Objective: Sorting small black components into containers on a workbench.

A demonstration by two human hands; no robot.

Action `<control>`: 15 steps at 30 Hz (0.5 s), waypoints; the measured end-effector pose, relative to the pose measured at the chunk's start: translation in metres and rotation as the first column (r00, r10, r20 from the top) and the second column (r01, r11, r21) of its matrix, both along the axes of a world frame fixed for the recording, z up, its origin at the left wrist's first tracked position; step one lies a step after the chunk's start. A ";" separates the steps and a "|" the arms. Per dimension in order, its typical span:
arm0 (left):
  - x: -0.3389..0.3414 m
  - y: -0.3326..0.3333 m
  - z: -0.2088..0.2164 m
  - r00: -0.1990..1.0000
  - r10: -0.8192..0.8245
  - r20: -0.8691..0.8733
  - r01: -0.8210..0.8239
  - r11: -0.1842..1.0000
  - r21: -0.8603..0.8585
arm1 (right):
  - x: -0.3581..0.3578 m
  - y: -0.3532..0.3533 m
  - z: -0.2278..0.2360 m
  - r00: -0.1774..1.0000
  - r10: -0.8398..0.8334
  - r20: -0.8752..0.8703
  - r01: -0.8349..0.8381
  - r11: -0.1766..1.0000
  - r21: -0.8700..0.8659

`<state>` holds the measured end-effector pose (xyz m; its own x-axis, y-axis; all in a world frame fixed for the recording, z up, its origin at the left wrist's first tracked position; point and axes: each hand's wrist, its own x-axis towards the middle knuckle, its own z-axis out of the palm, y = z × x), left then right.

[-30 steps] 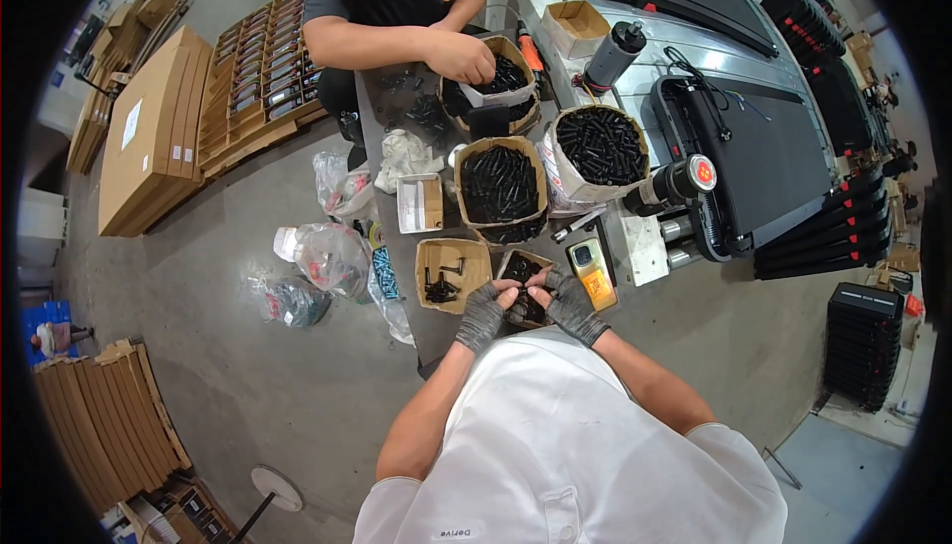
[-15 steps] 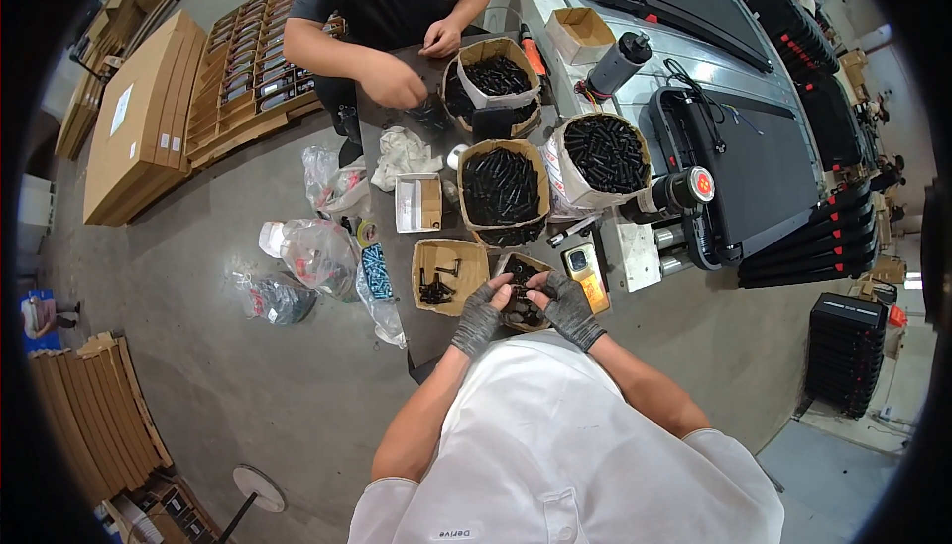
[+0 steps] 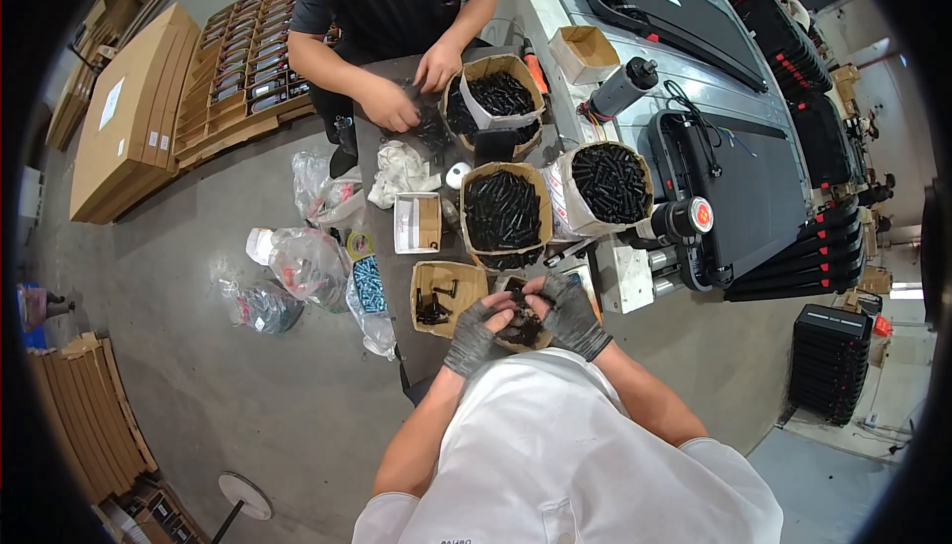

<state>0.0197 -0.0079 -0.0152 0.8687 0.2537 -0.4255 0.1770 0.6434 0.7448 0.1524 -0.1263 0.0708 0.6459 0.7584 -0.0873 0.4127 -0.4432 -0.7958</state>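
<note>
Both my hands wear grey fingerless gloves and work above a small cardboard box of dark small parts (image 3: pixel 524 334) at the table's near edge. My left hand (image 3: pixel 479 332) has its thumb and fingers pinched together at the box's left side. Opposite it, my right hand (image 3: pixel 568 314) is also closed, fingertips bent inward near the left ones. Something small and dark seems to be between the fingertips, too small to name. Just left stands an open cardboard box (image 3: pixel 448 282) with several black screw-like parts in it.
Beyond my hands stand boxes full of black cylindrical parts (image 3: pixel 504 209) (image 3: pixel 609 183). A white box (image 3: pixel 417 223), a white cloth (image 3: pixel 404 174) and a bag of blue parts (image 3: pixel 368 284) lie leftward. Across the table, a co-worker's hands (image 3: pixel 392 106) handle black parts. A phone (image 3: pixel 585 284) is partly hidden.
My right hand has risen slightly and turned, now covering much of the phone. My left fingers have shifted over the box. The co-worker's two hands have come closer together.
</note>
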 end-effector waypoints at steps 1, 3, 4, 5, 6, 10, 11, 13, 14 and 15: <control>-0.002 0.006 0.005 1.000 0.016 0.006 -0.016 0.999 0.033 | 0.013 0.008 0.008 0.998 0.019 0.059 -0.021 0.999 0.034; -0.009 0.017 0.014 0.999 0.037 -0.031 -0.036 0.999 0.009 | 0.037 0.025 0.022 0.985 0.036 0.166 -0.047 0.997 0.059; -0.013 0.022 0.013 0.996 0.059 -0.071 -0.060 0.998 -0.012 | 0.049 0.034 0.021 0.985 0.035 0.166 -0.045 0.997 0.054; -0.019 0.028 0.008 0.994 0.073 -0.083 -0.057 0.982 0.180 | 0.059 0.043 0.018 0.976 0.069 0.208 -0.074 0.997 0.016; -0.024 0.032 0.004 0.994 0.075 -0.084 -0.059 0.983 0.175 | 0.069 0.052 0.014 0.963 0.101 0.248 -0.098 0.995 -0.026; -0.050 0.045 -0.025 0.968 0.191 -0.165 -0.133 0.942 0.309 | 0.088 0.077 -0.008 0.948 0.159 0.275 -0.137 0.986 -0.098; -0.055 0.049 -0.028 0.964 0.211 -0.160 -0.155 0.939 0.308 | 0.090 0.081 -0.013 0.955 0.158 0.251 -0.125 0.982 -0.142; -0.063 0.051 -0.033 0.952 0.257 -0.167 -0.198 0.931 0.306 | 0.091 0.084 -0.022 0.956 0.187 0.226 -0.142 0.969 -0.202; -0.065 0.053 -0.029 0.949 0.264 -0.175 -0.203 0.932 0.301 | 0.091 0.084 -0.027 0.957 0.200 0.208 -0.143 0.955 -0.259; -0.066 0.056 -0.024 0.940 0.283 -0.188 -0.212 0.921 0.326 | 0.092 0.084 -0.032 0.955 0.223 0.196 -0.162 0.945 -0.283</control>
<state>-0.0466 0.0484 -0.0394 0.6501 0.5932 -0.4749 0.2279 0.4440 0.8666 0.2442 -0.0425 0.0391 0.5155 0.8399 -0.1699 0.6635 -0.5167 -0.5411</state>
